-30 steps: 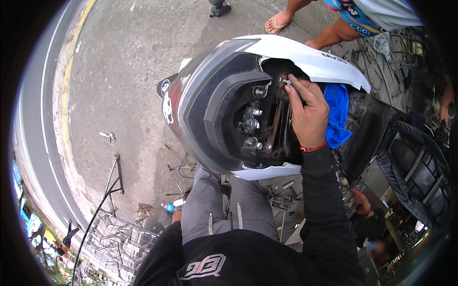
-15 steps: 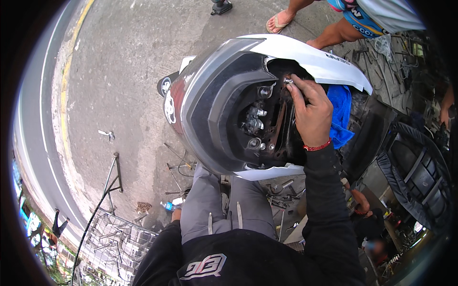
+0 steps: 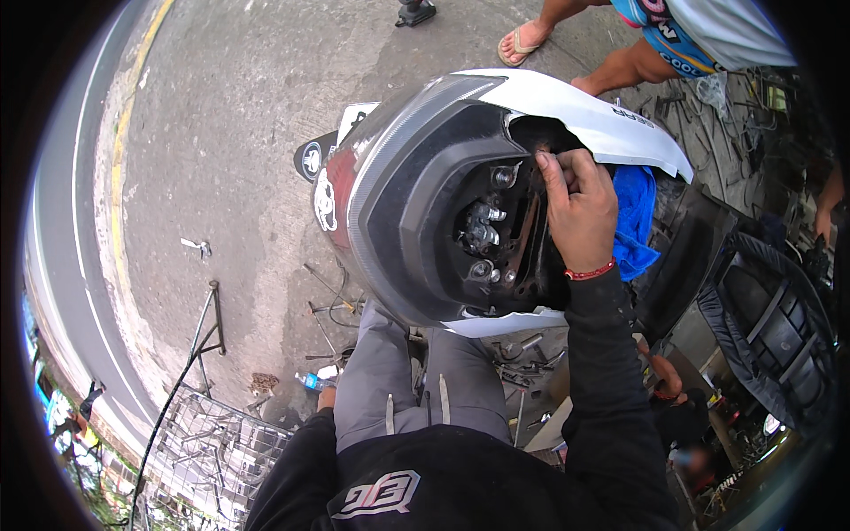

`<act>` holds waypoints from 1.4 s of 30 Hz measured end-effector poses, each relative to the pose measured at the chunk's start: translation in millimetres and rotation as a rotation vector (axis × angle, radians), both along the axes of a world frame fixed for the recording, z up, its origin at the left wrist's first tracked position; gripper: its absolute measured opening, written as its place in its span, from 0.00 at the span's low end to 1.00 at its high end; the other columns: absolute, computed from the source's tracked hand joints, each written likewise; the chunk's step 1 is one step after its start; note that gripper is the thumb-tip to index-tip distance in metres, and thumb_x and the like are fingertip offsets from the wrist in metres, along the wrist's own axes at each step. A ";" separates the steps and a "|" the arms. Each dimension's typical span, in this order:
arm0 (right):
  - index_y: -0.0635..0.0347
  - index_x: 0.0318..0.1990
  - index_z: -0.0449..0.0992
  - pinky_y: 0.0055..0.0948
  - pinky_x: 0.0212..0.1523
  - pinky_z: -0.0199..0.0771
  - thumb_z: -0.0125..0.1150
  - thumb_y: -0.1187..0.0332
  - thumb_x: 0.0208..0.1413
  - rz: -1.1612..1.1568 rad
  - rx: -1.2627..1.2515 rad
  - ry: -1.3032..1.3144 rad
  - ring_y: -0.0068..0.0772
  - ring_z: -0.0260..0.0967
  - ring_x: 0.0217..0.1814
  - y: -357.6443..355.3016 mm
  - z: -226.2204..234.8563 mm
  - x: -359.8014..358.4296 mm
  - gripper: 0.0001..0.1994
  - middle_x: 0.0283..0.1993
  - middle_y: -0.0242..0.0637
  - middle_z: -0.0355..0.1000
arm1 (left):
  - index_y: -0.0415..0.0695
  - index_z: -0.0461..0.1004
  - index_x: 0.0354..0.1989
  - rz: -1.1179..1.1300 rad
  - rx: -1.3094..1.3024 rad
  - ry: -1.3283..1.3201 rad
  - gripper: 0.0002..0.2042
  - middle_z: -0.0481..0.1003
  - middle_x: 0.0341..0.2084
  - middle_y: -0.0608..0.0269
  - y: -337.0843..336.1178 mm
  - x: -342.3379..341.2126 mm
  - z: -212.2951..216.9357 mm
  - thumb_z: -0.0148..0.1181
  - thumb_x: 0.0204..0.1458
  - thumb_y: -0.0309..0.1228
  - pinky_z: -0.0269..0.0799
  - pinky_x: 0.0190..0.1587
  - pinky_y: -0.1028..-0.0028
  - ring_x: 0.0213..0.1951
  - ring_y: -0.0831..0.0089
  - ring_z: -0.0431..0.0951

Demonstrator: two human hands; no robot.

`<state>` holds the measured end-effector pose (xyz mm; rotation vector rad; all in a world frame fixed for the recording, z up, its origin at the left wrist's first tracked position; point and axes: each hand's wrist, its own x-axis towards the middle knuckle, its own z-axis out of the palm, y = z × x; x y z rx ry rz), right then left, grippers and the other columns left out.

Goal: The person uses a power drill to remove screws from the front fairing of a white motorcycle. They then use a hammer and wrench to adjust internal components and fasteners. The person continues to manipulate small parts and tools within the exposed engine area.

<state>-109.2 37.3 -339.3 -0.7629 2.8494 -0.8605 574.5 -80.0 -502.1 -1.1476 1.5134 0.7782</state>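
Lower left of frame: a wire mesh rack [image 3: 212, 442] on the pavement, and just right of it a small plastic bottle [image 3: 312, 381] with a blue label lying on its side. Centre: a scooter front cowl [image 3: 416, 195], white and grey outside with a black inner shell, propped against grey-trousered knees [image 3: 416, 389], its hollow back facing the camera. Its long axis runs from lower centre to upper right, the white pointed tip [image 3: 655, 150] aiming toward the right edge. A round sticker [image 3: 312, 159] sits on a black piece at the cowl's upper left edge. Right hand [image 3: 580, 208], red band at the wrist, is inside the cowl's upper right opening, fingertips [image 3: 547, 168] pinched together on a small fitting too small to identify. A blue cloth [image 3: 637, 221] lies just right of that hand. Left hand is out of view.
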 end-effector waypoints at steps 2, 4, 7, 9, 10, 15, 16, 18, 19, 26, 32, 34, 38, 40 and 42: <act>0.59 0.30 0.74 0.44 0.31 0.64 0.65 0.60 0.60 0.023 0.051 0.043 0.46 0.67 0.26 -0.8 -2.1 -2.2 0.13 0.24 0.39 0.70 | 0.37 0.80 0.37 0.006 -0.001 -0.013 0.21 0.78 0.38 0.35 -0.4 -1.9 -0.4 0.57 0.54 0.47 0.74 0.45 0.51 0.46 0.41 0.79; 0.58 0.29 0.74 0.46 0.30 0.63 0.62 0.58 0.62 0.041 0.083 0.052 0.49 0.68 0.26 -1.6 -3.4 -4.5 0.14 0.21 0.41 0.69 | 0.37 0.80 0.37 0.030 -0.012 -0.038 0.21 0.78 0.38 0.35 -0.1 -4.2 -0.7 0.57 0.54 0.47 0.74 0.45 0.51 0.46 0.41 0.79; 0.58 0.27 0.74 0.48 0.29 0.63 0.60 0.56 0.63 0.046 0.153 0.038 0.53 0.68 0.25 -3.2 -3.5 -8.1 0.17 0.18 0.44 0.67 | 0.36 0.80 0.36 0.016 0.009 -0.077 0.21 0.78 0.39 0.35 0.4 -8.4 1.2 0.58 0.54 0.47 0.74 0.45 0.52 0.47 0.41 0.78; 0.60 0.26 0.74 0.47 0.29 0.63 0.58 0.56 0.64 0.023 0.155 -0.003 0.55 0.67 0.24 -4.5 -2.5 -9.8 0.19 0.18 0.48 0.66 | 0.37 0.80 0.37 0.041 -0.009 -0.064 0.21 0.78 0.39 0.35 0.5 -11.5 4.2 0.57 0.54 0.47 0.74 0.46 0.52 0.47 0.41 0.78; 0.63 0.26 0.73 0.46 0.29 0.63 0.57 0.56 0.65 0.002 0.131 -0.033 0.55 0.66 0.24 -5.4 -1.9 -10.3 0.20 0.19 0.50 0.65 | 0.37 0.80 0.37 0.059 -0.022 -0.065 0.21 0.78 0.39 0.35 0.4 -13.1 6.0 0.57 0.54 0.47 0.74 0.46 0.52 0.47 0.41 0.78; 0.60 0.22 0.72 0.48 0.29 0.62 0.56 0.58 0.66 0.030 0.019 -0.023 0.56 0.67 0.25 -6.6 3.8 -7.2 0.20 0.18 0.48 0.67 | 0.37 0.80 0.37 0.055 -0.014 -0.055 0.22 0.78 0.39 0.35 0.7 -20.3 10.2 0.57 0.54 0.48 0.74 0.46 0.51 0.48 0.40 0.78; 0.60 0.22 0.72 0.48 0.30 0.62 0.55 0.58 0.66 0.042 0.028 -0.008 0.55 0.67 0.25 -5.2 5.5 -4.4 0.21 0.19 0.47 0.68 | 0.37 0.80 0.37 0.077 -0.028 -0.072 0.22 0.78 0.39 0.35 1.5 -21.0 10.5 0.57 0.54 0.48 0.73 0.46 0.50 0.48 0.40 0.78; 0.62 0.26 0.73 0.47 0.31 0.63 0.54 0.59 0.67 0.068 0.060 0.008 0.54 0.67 0.26 -3.5 5.9 -3.0 0.19 0.21 0.47 0.68 | 0.37 0.80 0.37 0.081 -0.034 -0.069 0.22 0.78 0.39 0.35 3.0 -21.2 10.4 0.57 0.54 0.48 0.73 0.46 0.50 0.47 0.40 0.78; 0.63 0.29 0.74 0.46 0.32 0.64 0.54 0.59 0.67 0.081 0.083 0.010 0.53 0.67 0.27 -2.6 5.3 -3.4 0.17 0.22 0.48 0.69 | 0.37 0.80 0.37 0.081 -0.033 -0.066 0.22 0.78 0.39 0.35 3.5 -20.8 10.3 0.57 0.54 0.48 0.73 0.46 0.50 0.47 0.40 0.78; 0.57 0.30 0.71 0.46 0.32 0.62 0.59 0.61 0.62 0.041 0.083 0.009 0.48 0.67 0.27 2.8 -0.9 -6.6 0.12 0.20 0.37 0.69 | 0.37 0.80 0.36 0.061 -0.028 -0.009 0.22 0.78 0.39 0.35 3.6 -12.8 8.2 0.57 0.54 0.48 0.73 0.45 0.50 0.47 0.40 0.78; 0.61 0.31 0.73 0.43 0.32 0.63 0.59 0.63 0.63 0.153 0.127 0.021 0.47 0.66 0.26 3.9 1.7 -7.6 0.12 0.22 0.40 0.68 | 0.37 0.80 0.36 0.048 -0.038 0.038 0.22 0.78 0.39 0.35 5.5 -7.9 3.4 0.57 0.54 0.48 0.73 0.45 0.50 0.47 0.40 0.78; 0.63 0.32 0.73 0.41 0.32 0.64 0.60 0.64 0.63 0.139 0.108 -0.002 0.47 0.66 0.25 4.3 3.7 -6.6 0.12 0.23 0.42 0.68 | 0.37 0.80 0.36 0.043 -0.039 0.030 0.22 0.78 0.38 0.35 4.9 -7.5 2.5 0.57 0.54 0.48 0.73 0.45 0.50 0.47 0.40 0.78; 0.65 0.32 0.73 0.40 0.30 0.64 0.60 0.62 0.63 0.095 0.012 0.011 0.44 0.65 0.25 2.3 2.5 -4.8 0.14 0.23 0.41 0.68 | 0.37 0.80 0.35 0.065 -0.010 -0.021 0.23 0.78 0.37 0.35 2.7 -5.7 2.5 0.56 0.54 0.49 0.73 0.44 0.51 0.46 0.40 0.78; 0.63 0.31 0.73 0.41 0.31 0.64 0.61 0.62 0.62 0.131 0.047 0.051 0.43 0.66 0.25 1.7 1.1 -6.5 0.13 0.22 0.39 0.68 | 0.37 0.80 0.35 0.073 -0.003 0.031 0.23 0.78 0.37 0.35 2.5 -3.3 2.4 0.56 0.55 0.49 0.73 0.44 0.51 0.46 0.40 0.78; 0.57 0.30 0.72 0.42 0.33 0.64 0.62 0.62 0.60 0.143 0.146 0.068 0.43 0.68 0.27 2.6 1.4 -7.8 0.11 0.21 0.33 0.68 | 0.40 0.80 0.35 0.021 0.006 0.030 0.19 0.79 0.36 0.39 2.8 -0.5 0.1 0.56 0.55 0.47 0.74 0.42 0.51 0.43 0.42 0.79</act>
